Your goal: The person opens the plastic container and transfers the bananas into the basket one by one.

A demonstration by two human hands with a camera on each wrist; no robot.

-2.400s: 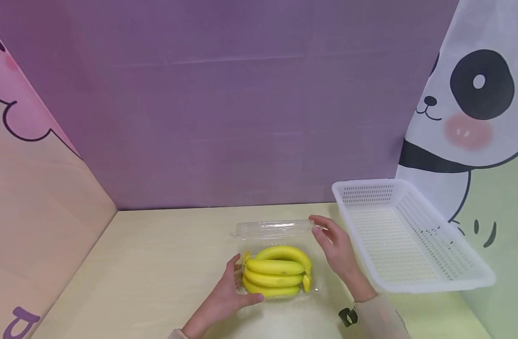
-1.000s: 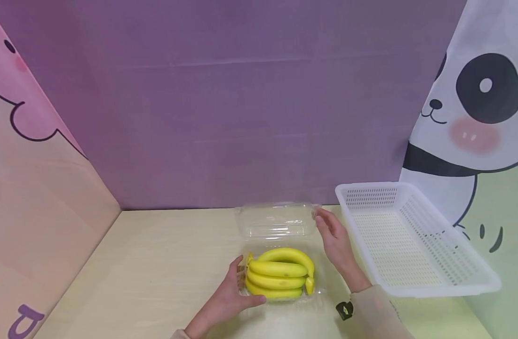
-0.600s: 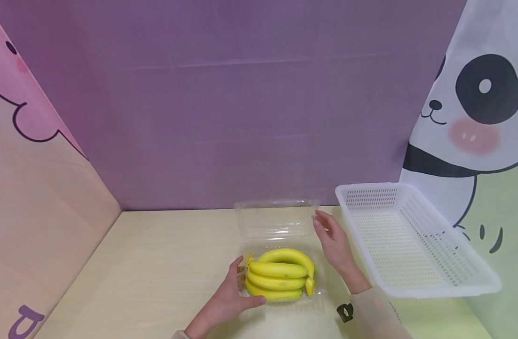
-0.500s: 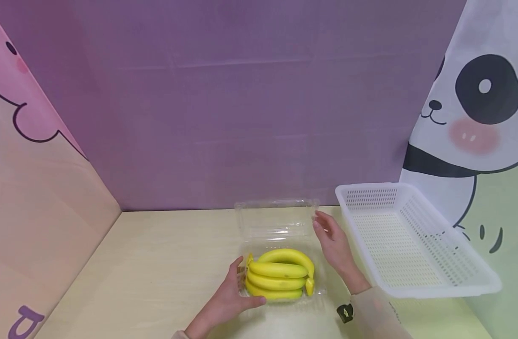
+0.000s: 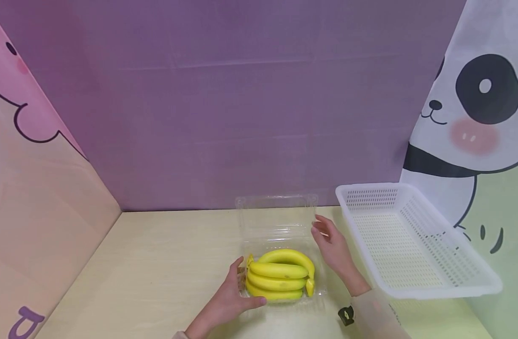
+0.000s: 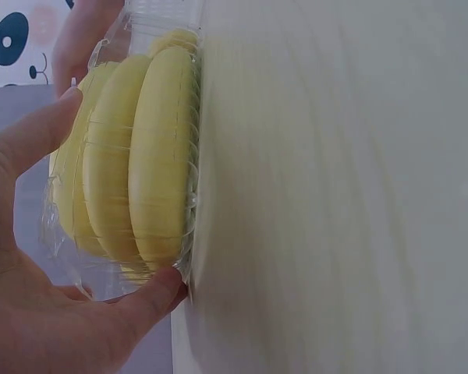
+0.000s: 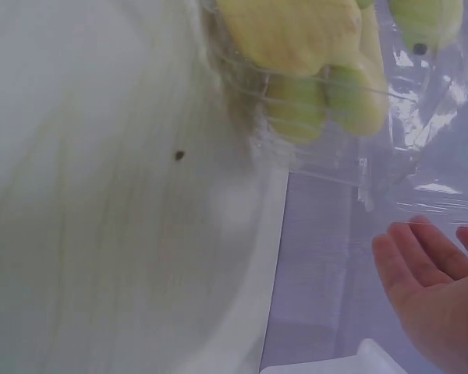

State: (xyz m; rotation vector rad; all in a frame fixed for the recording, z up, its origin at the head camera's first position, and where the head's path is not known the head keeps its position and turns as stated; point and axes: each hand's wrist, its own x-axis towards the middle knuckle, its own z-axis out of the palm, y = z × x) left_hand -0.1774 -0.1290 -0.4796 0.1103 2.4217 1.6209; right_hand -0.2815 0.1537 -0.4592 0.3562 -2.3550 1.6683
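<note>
A bunch of yellow bananas [image 5: 277, 270] lies in the base of a clear plastic clamshell box [image 5: 320, 285] on the table. Its hinged lid [image 5: 275, 219] stands raised behind the fruit. My left hand [image 5: 229, 296] holds the box by its left end, thumb along the near side and fingers at the left side. Up close in the left wrist view, the bananas [image 6: 160, 164] show through the box wall between thumb and fingers. By the lid's right edge is my right hand [image 5: 336, 249], its fingers loosely extended; the right wrist view shows this hand [image 7: 441, 296] right below the clear plastic.
To the right stands a white perforated plastic basket [image 5: 364, 249] with nothing in it. A purple backdrop [image 5: 250, 117] rises behind the pale wooden table [image 5: 165, 268], with printed cartoon panels on both sides. A small black object [image 5: 346, 315] shows by the right sleeve.
The lid has swung back from over the bananas to stand upright behind them. My right hand has released its edge and drawn slightly down. My left hand keeps its hold on the box.
</note>
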